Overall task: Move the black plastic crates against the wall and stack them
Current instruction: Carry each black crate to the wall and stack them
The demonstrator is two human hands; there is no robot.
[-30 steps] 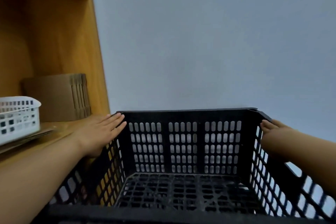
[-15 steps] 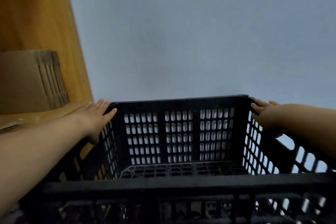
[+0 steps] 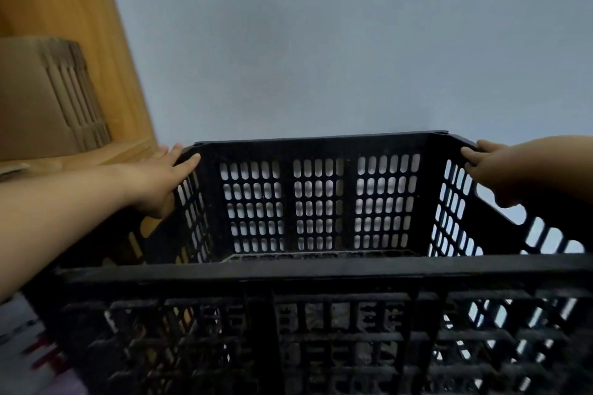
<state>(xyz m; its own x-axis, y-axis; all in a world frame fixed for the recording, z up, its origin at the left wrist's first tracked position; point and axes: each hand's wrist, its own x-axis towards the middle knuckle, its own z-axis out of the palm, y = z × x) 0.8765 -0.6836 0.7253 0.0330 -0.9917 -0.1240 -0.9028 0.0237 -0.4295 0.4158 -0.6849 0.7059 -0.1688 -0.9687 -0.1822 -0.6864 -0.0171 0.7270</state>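
A black perforated plastic crate (image 3: 317, 276) fills the lower half of the view, its far side close to the pale grey wall (image 3: 337, 42). My left hand (image 3: 158, 179) grips the crate's left rim near the far corner, fingers over the edge. My right hand (image 3: 495, 170) grips the right rim near the far corner. Through the near wall's slots I see more black lattice below, so I cannot tell whether another crate sits underneath.
A wooden shelf unit (image 3: 73, 42) stands against the wall on the left, right beside the crate. A stack of flattened cardboard (image 3: 48, 96) lies on its shelf. A patterned floor patch (image 3: 29, 359) shows at bottom left.
The crate's near rim has risen in view and its floor has dropped almost out of sight. The white basket on the shelf left the view. Both hands kept their grip.
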